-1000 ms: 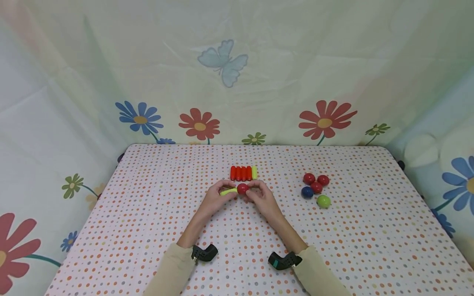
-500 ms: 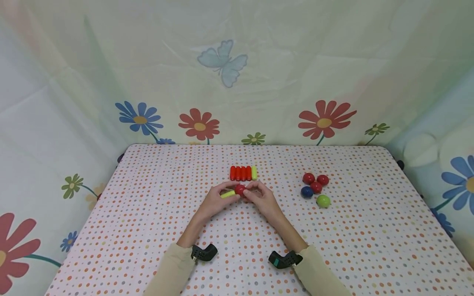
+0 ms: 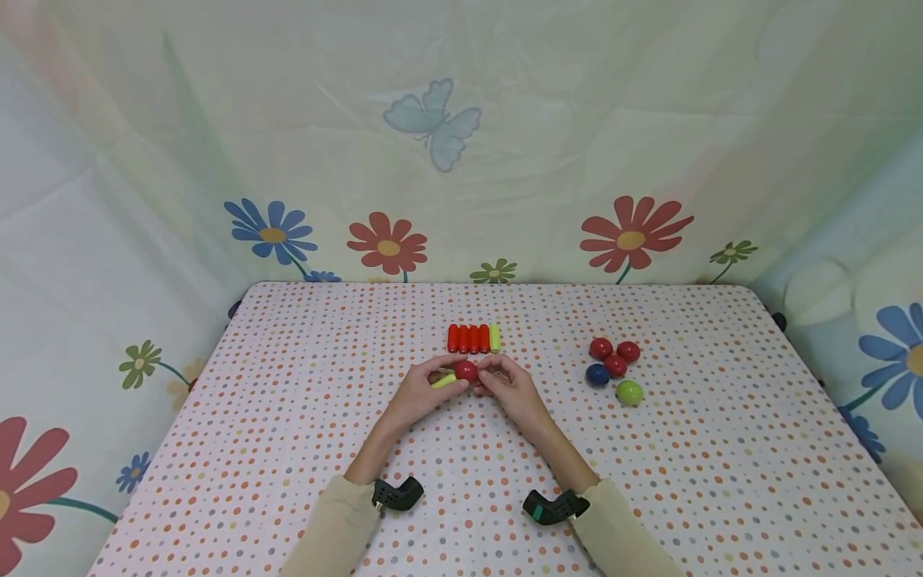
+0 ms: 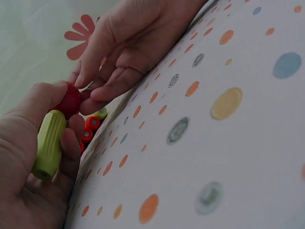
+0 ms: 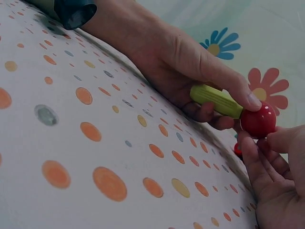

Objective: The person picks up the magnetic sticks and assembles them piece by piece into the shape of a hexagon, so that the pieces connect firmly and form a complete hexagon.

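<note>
My left hand (image 3: 424, 390) grips a yellow-green ridged handle (image 4: 50, 143), its thumb pressed on a glossy red ball (image 5: 259, 120) at the handle's end. Handle and ball meet end to end in both wrist views. From the other side my right hand (image 3: 513, 393) pinches the ball between thumb and fingertips. Just beyond the hands in the head view lies a row of several red handles (image 3: 468, 338), with one yellow-green handle (image 3: 494, 338) at its right end.
To the right on the dotted tablecloth (image 3: 707, 449) sits a cluster of several balls: red balls (image 3: 601, 349), a dark blue ball (image 3: 597, 374) and a green ball (image 3: 630, 393). A flowered curtain (image 3: 505, 160) stands behind the table's far edge.
The red ball has shifted slightly left toward my left hand, and less of the held handle shows. My right fingers have changed position around the ball. The row and the cluster stay put.
</note>
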Tool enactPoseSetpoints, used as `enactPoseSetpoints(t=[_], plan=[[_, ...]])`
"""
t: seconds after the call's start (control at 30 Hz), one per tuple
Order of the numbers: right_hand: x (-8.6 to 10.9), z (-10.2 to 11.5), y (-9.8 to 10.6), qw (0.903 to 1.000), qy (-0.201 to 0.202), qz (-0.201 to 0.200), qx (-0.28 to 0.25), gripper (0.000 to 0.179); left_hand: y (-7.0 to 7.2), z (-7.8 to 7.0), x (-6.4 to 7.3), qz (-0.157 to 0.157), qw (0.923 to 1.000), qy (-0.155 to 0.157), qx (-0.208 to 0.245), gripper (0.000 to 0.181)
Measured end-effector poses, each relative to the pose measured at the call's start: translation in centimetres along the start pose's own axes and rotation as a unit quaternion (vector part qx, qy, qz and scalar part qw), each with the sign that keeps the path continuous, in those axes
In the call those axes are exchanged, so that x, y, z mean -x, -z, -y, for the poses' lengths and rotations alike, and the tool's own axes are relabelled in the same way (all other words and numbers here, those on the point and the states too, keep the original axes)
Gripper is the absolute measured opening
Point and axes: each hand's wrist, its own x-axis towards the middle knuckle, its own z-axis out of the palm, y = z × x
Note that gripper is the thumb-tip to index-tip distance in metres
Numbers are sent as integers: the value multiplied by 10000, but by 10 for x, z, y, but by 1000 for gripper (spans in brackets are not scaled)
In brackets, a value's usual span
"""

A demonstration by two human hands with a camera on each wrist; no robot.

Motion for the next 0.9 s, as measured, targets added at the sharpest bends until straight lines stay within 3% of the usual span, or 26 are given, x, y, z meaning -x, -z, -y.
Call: enactPoseSetpoints(t=[0.2, 0.33, 0.4, 0.53, 0.6, 0.7, 0.9], plan=[[1, 1, 0, 10000, 37, 40, 34, 22, -1, 1, 0, -51, 9999, -26, -102, 45], [1, 0, 0, 9999, 80, 114, -6, 23, -2, 5, 0, -301, 9979, -334, -476, 44], [0, -1, 0, 9998, 125, 181, -14, 24, -4, 8, 0, -582, 9917, -721, -892, 42], [0, -2, -1, 9996, 182, 234, 15, 26, -6, 12, -2, -1361, 9633, -1467, -1790, 38], [-1, -3, -1, 9996, 163, 232, 40, 27, -7, 12, -1, -1598, 9531, -1598, -2014, 37], [0, -4, -1, 9997, 150, 204, 69, 28, -6, 11, 0, -1629, 9495, -1582, -2163, 36], [-1, -3, -2, 9998, 127, 148, 51, 27, -5, 8, 0, -1556, 9505, -1612, -2153, 37]])
